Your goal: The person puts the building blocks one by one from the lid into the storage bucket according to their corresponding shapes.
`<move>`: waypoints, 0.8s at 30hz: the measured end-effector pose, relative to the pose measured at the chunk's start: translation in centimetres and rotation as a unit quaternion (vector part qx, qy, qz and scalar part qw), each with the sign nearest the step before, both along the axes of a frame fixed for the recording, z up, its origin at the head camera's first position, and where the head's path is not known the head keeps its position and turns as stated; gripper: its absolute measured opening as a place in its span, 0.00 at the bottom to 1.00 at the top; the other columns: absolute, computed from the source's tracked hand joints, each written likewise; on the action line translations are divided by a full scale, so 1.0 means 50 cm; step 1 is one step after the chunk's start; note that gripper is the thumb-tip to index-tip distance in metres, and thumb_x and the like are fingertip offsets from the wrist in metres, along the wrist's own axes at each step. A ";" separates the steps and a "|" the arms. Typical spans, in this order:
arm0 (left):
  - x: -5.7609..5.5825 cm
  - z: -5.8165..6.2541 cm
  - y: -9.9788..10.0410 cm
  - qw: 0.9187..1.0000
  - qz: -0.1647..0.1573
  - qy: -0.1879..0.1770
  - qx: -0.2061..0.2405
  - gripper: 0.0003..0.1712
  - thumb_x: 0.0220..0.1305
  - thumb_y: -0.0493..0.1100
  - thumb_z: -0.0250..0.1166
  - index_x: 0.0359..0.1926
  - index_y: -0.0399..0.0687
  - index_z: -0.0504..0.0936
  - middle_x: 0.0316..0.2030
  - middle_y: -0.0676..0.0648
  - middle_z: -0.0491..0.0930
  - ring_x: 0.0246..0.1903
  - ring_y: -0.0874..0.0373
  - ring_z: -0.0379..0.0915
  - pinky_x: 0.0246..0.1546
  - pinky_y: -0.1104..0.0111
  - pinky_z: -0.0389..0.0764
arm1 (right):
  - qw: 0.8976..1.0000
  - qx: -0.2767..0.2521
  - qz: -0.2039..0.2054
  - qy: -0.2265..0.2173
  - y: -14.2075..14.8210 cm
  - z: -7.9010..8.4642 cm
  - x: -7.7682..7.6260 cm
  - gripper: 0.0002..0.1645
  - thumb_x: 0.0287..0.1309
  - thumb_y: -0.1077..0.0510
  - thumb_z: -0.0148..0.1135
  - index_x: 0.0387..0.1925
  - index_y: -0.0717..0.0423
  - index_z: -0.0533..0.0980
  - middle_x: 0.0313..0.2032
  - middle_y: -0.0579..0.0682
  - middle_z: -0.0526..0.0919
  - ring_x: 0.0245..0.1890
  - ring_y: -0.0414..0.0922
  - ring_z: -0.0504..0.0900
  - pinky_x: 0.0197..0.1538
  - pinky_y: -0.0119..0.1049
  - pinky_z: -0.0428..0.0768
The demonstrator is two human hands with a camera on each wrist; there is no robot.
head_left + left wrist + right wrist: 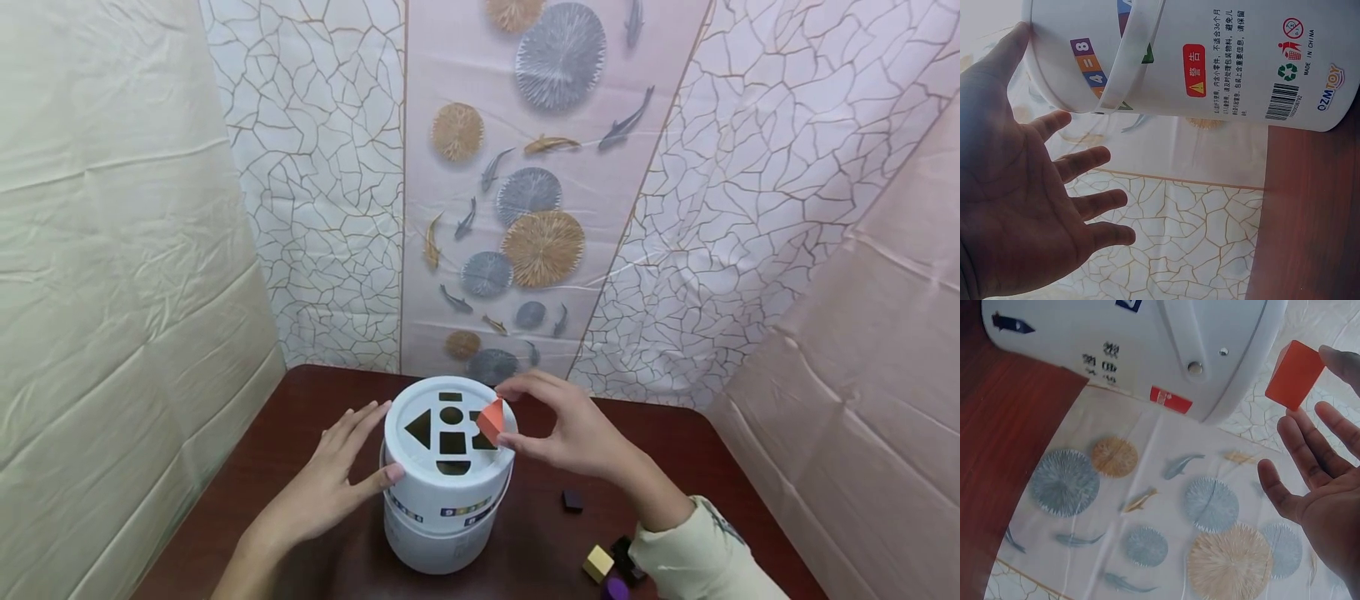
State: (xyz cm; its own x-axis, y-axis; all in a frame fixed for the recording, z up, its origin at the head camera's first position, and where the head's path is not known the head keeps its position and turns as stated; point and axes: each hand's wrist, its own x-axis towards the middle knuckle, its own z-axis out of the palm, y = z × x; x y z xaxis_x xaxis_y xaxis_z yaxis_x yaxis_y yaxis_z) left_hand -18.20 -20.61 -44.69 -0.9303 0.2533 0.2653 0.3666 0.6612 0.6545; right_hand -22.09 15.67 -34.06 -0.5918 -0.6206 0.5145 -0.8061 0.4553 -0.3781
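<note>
A white shape-sorter bucket (442,533) stands upright, its lid (416,468) cut with several shaped holes. My right hand (581,429) pinches an orange-red block (491,420) between thumb and fingertips, over the cut-outs at the lid's right side. In the right wrist view the block (1295,375) shows a flat rectangular face and a slanted end, beside the bucket's rim. My left hand (330,475) rests against the lid's left edge with thumb and fingers spread. Its palm and outstretched fingers show in the left wrist view, beside the bucket wall (1179,25).
On the dark red table (330,408), to the bucket's right, lie a dark block (572,500), a yellow block (598,564), a purple piece (616,589) and black pieces (624,557) partly behind the right sleeve. A patterned cloth (337,208) hangs behind the table.
</note>
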 end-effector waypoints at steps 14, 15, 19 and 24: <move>-0.001 -0.004 -0.005 1.000 0.001 0.001 0.001 0.52 0.72 0.73 0.69 0.87 0.86 0.51 0.89 0.47 0.54 0.89 0.31 0.40 0.79 0.19 0.41 | 1.000 -0.007 0.028 0.003 -0.059 -0.010 -0.023 0.33 0.59 0.49 0.87 0.65 0.42 0.83 0.58 0.45 0.89 0.59 0.41 0.87 0.64 0.48 0.87; -0.001 -0.004 -0.006 1.000 0.002 0.002 0.001 0.52 0.72 0.73 0.68 0.87 0.86 0.51 0.89 0.47 0.54 0.89 0.31 0.40 0.79 0.19 0.41 | 0.999 -0.008 0.031 0.005 -0.063 -0.010 -0.025 0.33 0.59 0.49 0.86 0.65 0.42 0.83 0.58 0.45 0.89 0.59 0.41 0.88 0.64 0.49 0.87; -0.002 -0.004 -0.007 1.000 0.001 -0.004 0.004 0.52 0.72 0.73 0.68 0.87 0.87 0.51 0.89 0.47 0.54 0.89 0.31 0.39 0.79 0.19 0.41 | 0.999 -0.010 0.039 0.003 -0.075 -0.010 -0.031 0.33 0.59 0.50 0.86 0.64 0.43 0.83 0.57 0.44 0.89 0.59 0.44 0.88 0.63 0.51 0.88; -0.003 -0.006 -0.006 1.000 0.002 -0.014 0.005 0.51 0.72 0.75 0.67 0.87 0.88 0.50 0.89 0.48 0.53 0.89 0.32 0.39 0.80 0.20 0.40 | 0.999 -0.008 0.042 -0.007 -0.091 -0.010 -0.034 0.32 0.60 0.51 0.86 0.65 0.45 0.83 0.57 0.44 0.90 0.58 0.45 0.89 0.61 0.55 0.88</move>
State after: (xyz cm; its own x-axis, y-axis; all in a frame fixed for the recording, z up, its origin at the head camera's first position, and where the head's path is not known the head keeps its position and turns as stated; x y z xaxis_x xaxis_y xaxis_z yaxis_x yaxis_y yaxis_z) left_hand -18.35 -20.92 -44.97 -0.9386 0.2469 0.2409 0.3449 0.6555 0.6719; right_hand -23.80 11.14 -34.57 -0.5462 -0.6595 0.5165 -0.8351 0.3807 -0.3971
